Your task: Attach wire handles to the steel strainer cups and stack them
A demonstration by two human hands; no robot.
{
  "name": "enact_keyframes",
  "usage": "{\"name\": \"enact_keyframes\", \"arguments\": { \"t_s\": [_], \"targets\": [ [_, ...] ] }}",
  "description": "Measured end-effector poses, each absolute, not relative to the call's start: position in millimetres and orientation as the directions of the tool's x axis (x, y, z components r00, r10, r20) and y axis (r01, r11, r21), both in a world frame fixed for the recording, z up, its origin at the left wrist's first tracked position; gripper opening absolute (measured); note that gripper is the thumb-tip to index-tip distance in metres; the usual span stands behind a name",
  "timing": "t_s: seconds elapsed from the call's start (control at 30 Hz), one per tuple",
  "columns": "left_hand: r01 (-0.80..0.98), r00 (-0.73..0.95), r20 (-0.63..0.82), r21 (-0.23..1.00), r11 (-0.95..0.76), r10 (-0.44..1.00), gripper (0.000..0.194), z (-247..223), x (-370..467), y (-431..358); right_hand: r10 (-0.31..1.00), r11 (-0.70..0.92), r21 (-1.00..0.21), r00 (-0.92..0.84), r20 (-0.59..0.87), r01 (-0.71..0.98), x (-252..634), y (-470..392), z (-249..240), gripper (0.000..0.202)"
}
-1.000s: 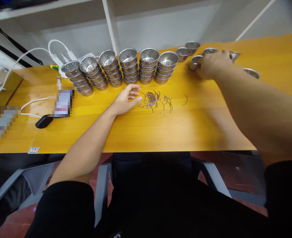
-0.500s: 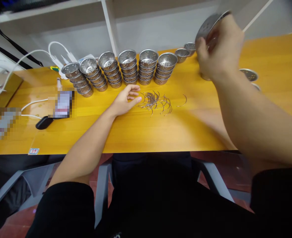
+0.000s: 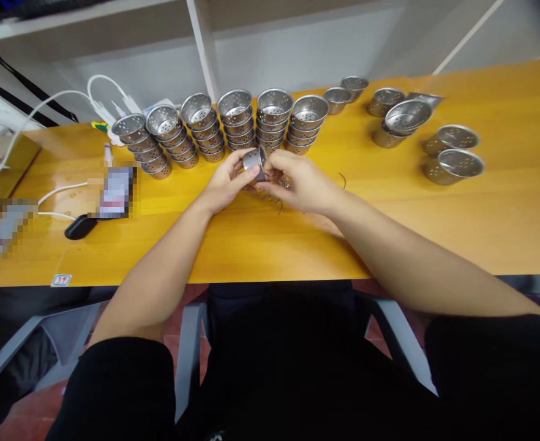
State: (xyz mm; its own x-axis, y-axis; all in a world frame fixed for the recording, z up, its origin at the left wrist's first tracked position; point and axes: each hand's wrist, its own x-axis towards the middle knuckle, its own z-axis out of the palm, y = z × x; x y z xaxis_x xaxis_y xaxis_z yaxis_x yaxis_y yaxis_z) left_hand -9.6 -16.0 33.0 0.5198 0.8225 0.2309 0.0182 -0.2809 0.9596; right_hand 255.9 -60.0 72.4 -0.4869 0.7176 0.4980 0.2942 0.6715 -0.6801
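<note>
My left hand (image 3: 228, 182) grips a small perforated metal cup (image 3: 253, 159), thumb on its side. The cup is tipped over, with its open end towards my right hand (image 3: 297, 177). The fingers of that hand are closed at the cup's rim; their tips are partly hidden. Beneath both hands lies a pile of thin curved metal wires (image 3: 280, 208), mostly covered by the fingers. One loose curved wire (image 3: 343, 180) lies to the right of the pile.
Behind my hands stands a row of stacked perforated cups (image 3: 236, 116). More cups (image 3: 454, 168) stand at the right. On the left are a phone (image 3: 117, 193), a black oval object (image 3: 81, 227) and white cables (image 3: 63, 190). A shelf divider (image 3: 201, 49) rises at the back.
My right hand has come from the upper right, where it held a metal cup, to the middle beside my left hand. My left hand, open and without a cup before, now grips one.
</note>
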Motion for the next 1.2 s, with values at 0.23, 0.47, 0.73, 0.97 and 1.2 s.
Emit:
{"name": "enact_keyframes", "arguments": {
  "t_s": [0.23, 0.47, 0.73, 0.97, 1.2],
  "targets": [
    [0.028, 0.503, 0.3, 0.932, -0.362, 0.811, 0.101, 31.7, -14.0, -6.1, 0.752, 0.632, -0.732, -0.43, 0.5, 0.254, 270.4, -59.0, 63.3, 0.064],
    [0.062, 0.551, 0.282, 0.925, -0.375, 0.785, 0.109, 35.9, -14.1, -10.7, 0.768, 0.606, -0.767, -0.41, 0.493, 0.212, 279.5, -48.8, 47.0, 0.073],
    [0.071, 0.566, 0.256, 0.932, -0.356, 0.784, 0.114, 34.2, -15.1, -12.0, 0.793, 0.558, -0.817, -0.384, 0.474, 0.144, 272.1, -48.2, 41.3, 0.079],
    [0.088, 0.562, 0.279, 0.916, -0.391, 0.779, 0.114, 37.0, -16.5, -13.8, 0.797, 0.544, -0.834, -0.369, 0.478, 0.095, 272.3, -48.7, 43.5, 0.075],
    [0.064, 0.583, 0.252, 0.934, -0.352, 0.773, 0.113, 32.2, -16.9, -10.6, 0.811, 0.489, -0.871, -0.395, 0.432, 0.053, 274.3, -45.9, 43.8, 0.074]
  ]
}}
